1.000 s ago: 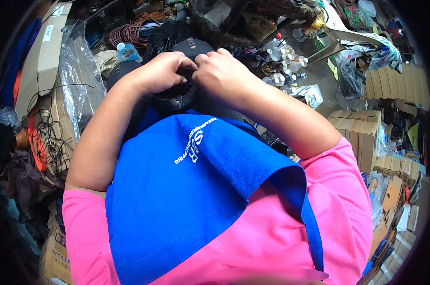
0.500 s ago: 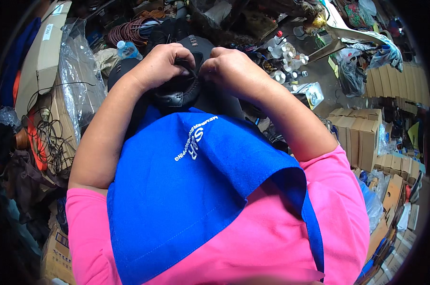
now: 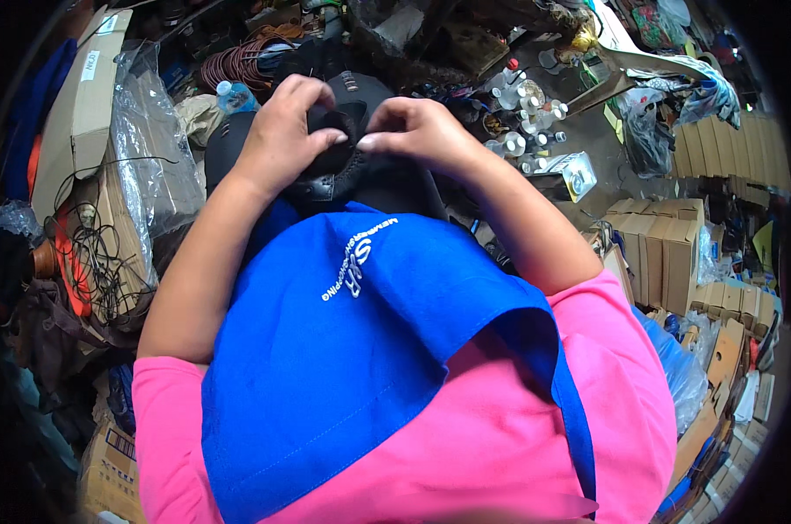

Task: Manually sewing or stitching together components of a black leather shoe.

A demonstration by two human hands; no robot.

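Observation:
In my lap, above the blue apron (image 3: 299, 323), rests a black leather shoe (image 3: 312, 188) with its opening toward me and coarse stitching along the rim. My left hand (image 3: 286, 127) is closed on the left side of the opening, its thumb reaching across it and its fingers curled at the far edge. Opposite, my right hand (image 3: 421, 135) pinches the stitched right edge with thumb and forefinger. Whether a thread or needle is between the fingers is too small to tell. Much of the shoe's inside is dark.
Several small white-capped bottles (image 3: 526, 109) stand ahead to the right. A blue-capped plastic bottle (image 3: 235, 96) lies ahead to the left, near coiled reddish cord (image 3: 247, 63). Cardboard boxes (image 3: 666, 249) are stacked at the right; a long carton (image 3: 89, 96) and clear plastic sheeting (image 3: 155, 148) stand at the left.
The left hand has turned, its thumb now stretched toward the right hand. My right hand has shifted slightly down and left, its thumb now showing at the shoe's edge.

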